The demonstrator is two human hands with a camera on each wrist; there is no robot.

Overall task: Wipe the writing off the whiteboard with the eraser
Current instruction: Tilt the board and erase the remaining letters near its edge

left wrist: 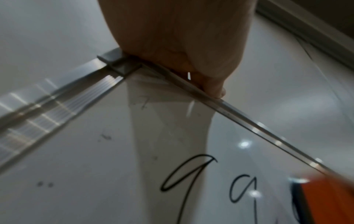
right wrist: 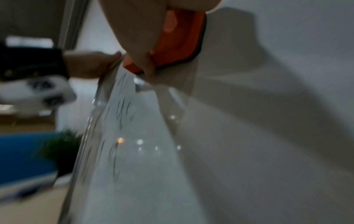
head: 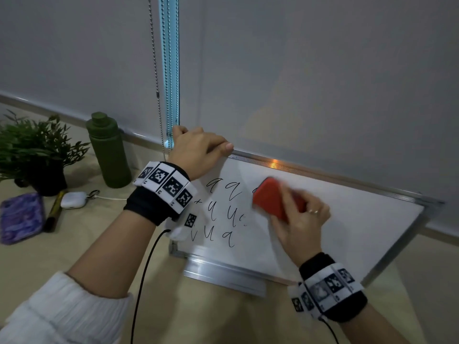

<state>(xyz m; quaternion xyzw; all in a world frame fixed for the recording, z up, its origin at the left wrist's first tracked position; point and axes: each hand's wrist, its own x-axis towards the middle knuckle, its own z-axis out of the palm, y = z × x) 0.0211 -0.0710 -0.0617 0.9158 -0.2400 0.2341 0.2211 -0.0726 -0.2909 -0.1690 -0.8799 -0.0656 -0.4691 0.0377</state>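
Observation:
A whiteboard in an aluminium frame leans tilted against the grey blind on the table. Black handwriting fills its left part; the right part is wiped white. My left hand grips the board's top left corner, fingers curled over the frame. My right hand holds a red eraser, pressed flat on the board just right of the writing. The left wrist view shows two written letters and the eraser's orange edge. In the right wrist view my fingers wrap the eraser.
On the beige table left of the board stand a green bottle and a potted plant. Beside them lie a white earbud case, a marker and a purple pouch. Bead chains hang behind my left hand.

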